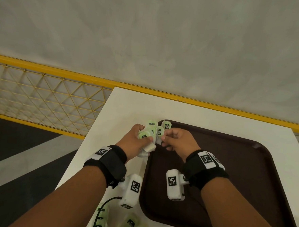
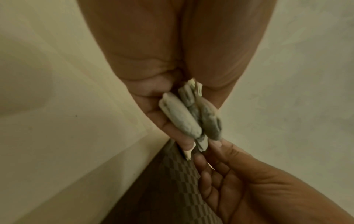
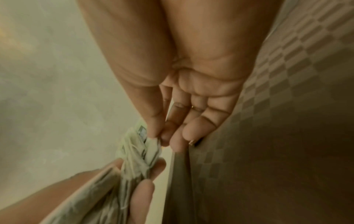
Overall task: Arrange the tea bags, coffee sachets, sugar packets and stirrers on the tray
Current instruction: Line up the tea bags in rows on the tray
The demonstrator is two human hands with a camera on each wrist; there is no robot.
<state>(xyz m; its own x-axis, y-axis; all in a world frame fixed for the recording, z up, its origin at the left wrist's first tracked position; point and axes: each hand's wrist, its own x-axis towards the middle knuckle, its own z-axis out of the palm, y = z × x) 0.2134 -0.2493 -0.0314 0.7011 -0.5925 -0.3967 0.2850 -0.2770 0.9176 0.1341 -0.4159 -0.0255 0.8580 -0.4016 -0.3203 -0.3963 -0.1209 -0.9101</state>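
The left hand (image 1: 134, 139) is clenching a bunch of green tea bags (image 1: 148, 133) above the white surface (image 1: 128, 104), just left of the brown tray (image 1: 248, 155). The right hand's (image 1: 177, 142) grip is pinching 1 bag at the bunch's right edge. More tea bags (image 1: 130, 225) are lying on the near surface.

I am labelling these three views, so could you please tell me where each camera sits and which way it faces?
Head: worn on the head, looking down at the brown tray, both forearms and hands showing.
Left wrist: along the left hand gripping a bunch of tea bags.
Right wrist: along the right hand, whose fingertips pinch one bag.
All three share the bunch and both hands.
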